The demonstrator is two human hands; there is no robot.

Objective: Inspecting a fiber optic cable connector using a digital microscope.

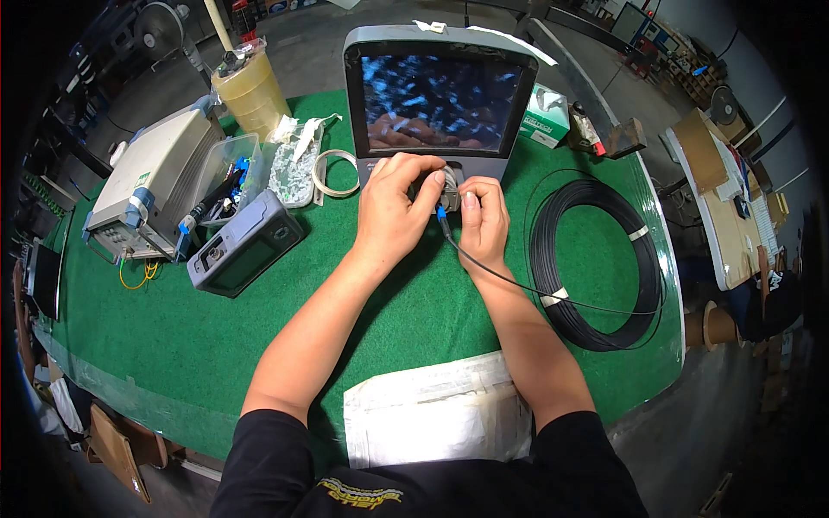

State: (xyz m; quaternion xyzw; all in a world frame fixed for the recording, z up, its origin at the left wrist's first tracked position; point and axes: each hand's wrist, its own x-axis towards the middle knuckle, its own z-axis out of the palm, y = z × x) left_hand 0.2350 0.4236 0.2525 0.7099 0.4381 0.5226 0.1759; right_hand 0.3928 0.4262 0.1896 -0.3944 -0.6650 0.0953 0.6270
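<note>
A grey desktop unit with a screen (436, 99) stands upright in front of me. At its base is a round metal fitting (450, 186), with a blue fibre connector (442, 213) at its near side. From the connector a thin black cable (484, 266) runs right, over my right forearm. My left hand (397, 203) curls over the fitting from the left, thumb and fingers closed on it. My right hand (484, 220) is beside the fitting, fingers curled in and thumb up; what its fingertips touch is hidden. Blurry pale-blue patches show on the screen.
A coil of black cable (546, 250) lies right on the green mat (345, 380). Leftward are a grey handheld device (246, 246), a beige bench instrument (151, 186), a clear bin (224, 168) and stacked tape rolls (252, 86). White sheets (436, 423) lie nearest me; a green-white box (544, 116) stands behind.
</note>
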